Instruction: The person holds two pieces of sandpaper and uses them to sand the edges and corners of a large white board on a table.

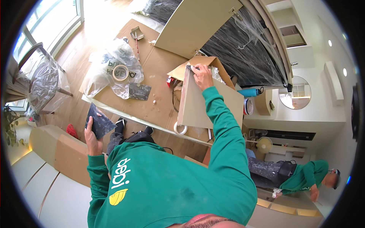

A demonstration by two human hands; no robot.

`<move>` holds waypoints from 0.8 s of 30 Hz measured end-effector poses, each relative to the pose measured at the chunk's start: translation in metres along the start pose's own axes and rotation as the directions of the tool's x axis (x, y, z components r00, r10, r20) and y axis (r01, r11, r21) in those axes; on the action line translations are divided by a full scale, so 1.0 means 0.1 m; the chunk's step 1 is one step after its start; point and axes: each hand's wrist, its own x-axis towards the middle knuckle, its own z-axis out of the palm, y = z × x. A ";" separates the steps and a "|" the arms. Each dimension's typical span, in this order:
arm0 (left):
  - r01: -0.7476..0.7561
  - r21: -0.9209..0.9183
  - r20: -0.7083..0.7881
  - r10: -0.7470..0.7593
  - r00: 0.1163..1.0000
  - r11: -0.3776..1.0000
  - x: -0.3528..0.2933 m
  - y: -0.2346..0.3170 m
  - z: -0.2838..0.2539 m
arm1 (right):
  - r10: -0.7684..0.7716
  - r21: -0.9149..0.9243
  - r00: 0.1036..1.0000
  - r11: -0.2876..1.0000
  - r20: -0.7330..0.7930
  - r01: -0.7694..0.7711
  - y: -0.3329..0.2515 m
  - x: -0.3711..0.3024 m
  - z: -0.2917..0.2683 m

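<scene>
My left hand (93, 137) holds a dark grey sheet of sandpaper (102, 121) by its edge, thumb on one side, low on the left over the wood floor. Farther right, my right hand (203, 76) is closed at the top corner of a beige cabinet panel (207, 108). A small dark folded piece, seemingly sandpaper (188, 68), shows at its fingertips against the panel's edge. The panel stands tilted, with a cardboard box (224, 70) behind it. A white ring, perhaps a tape roll (180, 129), is at its lower corner.
Cardboard sheeting (159, 79) covers the work surface. On it lie a clear plastic bag (131, 59), a tape roll (121, 79) and another dark sheet (139, 92). Beyond stands an open cabinet door (194, 26). A blue bottle (249, 92) is at right; a co-worker (304, 176) stands farther right.
</scene>
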 end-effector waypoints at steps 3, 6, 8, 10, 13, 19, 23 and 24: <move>-0.002 0.002 -0.007 0.002 1.000 1.000 0.04 -0.03 -0.03 | -0.012 0.004 0.999 1.000 0.050 0.011 0.01 -0.08 0.04; -0.011 0.007 -0.003 0.011 1.000 1.000 0.01 -0.02 0.02 | -0.040 0.021 0.994 0.999 0.103 0.038 -0.04 -0.16 -0.04; -0.001 0.007 -0.001 0.001 1.000 1.000 -0.01 -0.03 0.02 | -0.084 0.039 0.991 0.996 0.104 0.080 -0.07 -0.22 -0.10; 0.004 0.004 0.007 -0.004 1.000 1.000 -0.02 -0.03 0.03 | -0.113 0.043 0.987 0.993 0.116 0.109 -0.10 -0.27 -0.15; 0.007 -0.004 0.010 -0.007 1.000 1.000 -0.02 -0.05 0.06 | -0.127 0.037 0.980 0.992 0.154 0.122 -0.17 -0.35 -0.21; 0.012 -0.016 -0.021 -0.012 1.000 1.000 -0.01 -0.09 0.05 | -0.143 0.058 0.965 0.989 0.220 0.133 -0.41 -0.53 -0.38; 0.012 -0.015 -0.024 -0.013 1.000 1.000 -0.01 -0.10 0.05 | -0.156 0.047 0.955 0.988 0.251 0.149 -0.54 -0.68 -0.45; 0.014 -0.016 -0.015 -0.014 1.000 1.000 -0.01 -0.10 0.07 | -0.163 0.043 0.954 0.987 0.253 0.157 -0.57 -0.72 -0.47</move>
